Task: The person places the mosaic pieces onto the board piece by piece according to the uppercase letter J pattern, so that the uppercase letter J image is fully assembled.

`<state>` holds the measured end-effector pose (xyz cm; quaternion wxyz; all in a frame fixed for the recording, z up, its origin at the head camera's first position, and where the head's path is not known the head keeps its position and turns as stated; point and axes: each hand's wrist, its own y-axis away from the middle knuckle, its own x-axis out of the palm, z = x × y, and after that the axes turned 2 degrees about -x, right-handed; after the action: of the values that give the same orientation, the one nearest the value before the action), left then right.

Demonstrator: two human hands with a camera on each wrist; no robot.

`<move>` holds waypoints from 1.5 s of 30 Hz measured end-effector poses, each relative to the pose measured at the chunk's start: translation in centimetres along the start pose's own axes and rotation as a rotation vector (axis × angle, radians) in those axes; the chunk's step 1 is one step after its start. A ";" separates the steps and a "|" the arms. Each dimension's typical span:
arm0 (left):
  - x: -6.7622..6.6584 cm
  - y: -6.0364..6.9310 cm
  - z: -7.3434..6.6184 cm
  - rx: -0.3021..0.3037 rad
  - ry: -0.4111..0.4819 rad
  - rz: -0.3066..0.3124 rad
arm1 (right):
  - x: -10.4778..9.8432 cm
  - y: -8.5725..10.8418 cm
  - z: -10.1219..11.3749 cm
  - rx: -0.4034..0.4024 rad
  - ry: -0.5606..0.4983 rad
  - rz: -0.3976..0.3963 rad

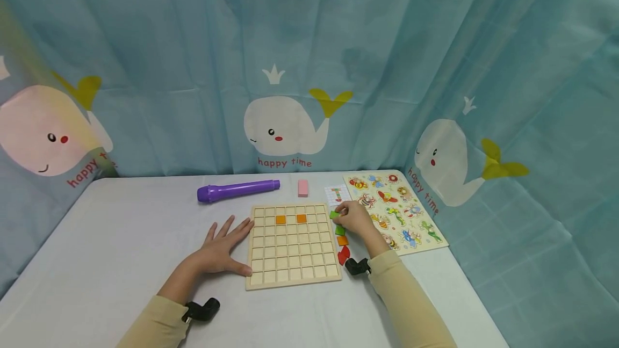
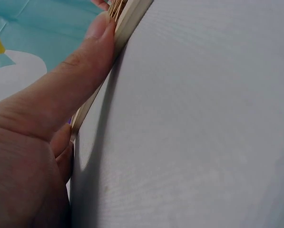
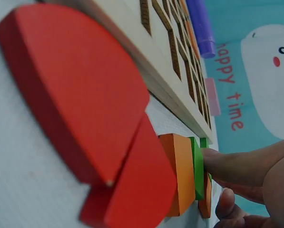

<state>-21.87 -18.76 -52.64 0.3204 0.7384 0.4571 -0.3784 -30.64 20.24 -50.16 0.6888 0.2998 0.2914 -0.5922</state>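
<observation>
A wooden grid board lies on the table with two orange square tiles set in one of its upper rows. Spread fingers of my left hand touch the board's left edge, the thumb lower down near its corner. My right hand is at the upper right of the board, thumb and fingertips at a green tile that they appear to pinch. Below it lie another green tile, an orange tile and two red curved pieces. The fingers partly hide the pinched tile.
A small pattern card lies beyond the right hand. Right of it is a picture board with insect and animal figures. A purple toy microphone and a pink block lie behind the grid board, before a whale-print curtain.
</observation>
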 end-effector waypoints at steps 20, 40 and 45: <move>0.1 0.3 0.1 -0.015 0.006 0.004 | -0.3 0.2 0.7 -0.073 -0.141 -0.010; -0.2 0.2 -0.3 -0.010 0.006 0.005 | 1.6 -0.2 4.7 -0.245 -0.171 0.011; -0.1 0.1 -0.3 -0.014 0.003 0.008 | 2.3 -0.3 5.5 -0.254 -0.182 0.035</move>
<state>-21.77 -18.60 -52.45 0.3264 0.7384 0.4575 -0.3726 -30.36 14.55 -48.36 0.7551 0.1602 0.2949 -0.5631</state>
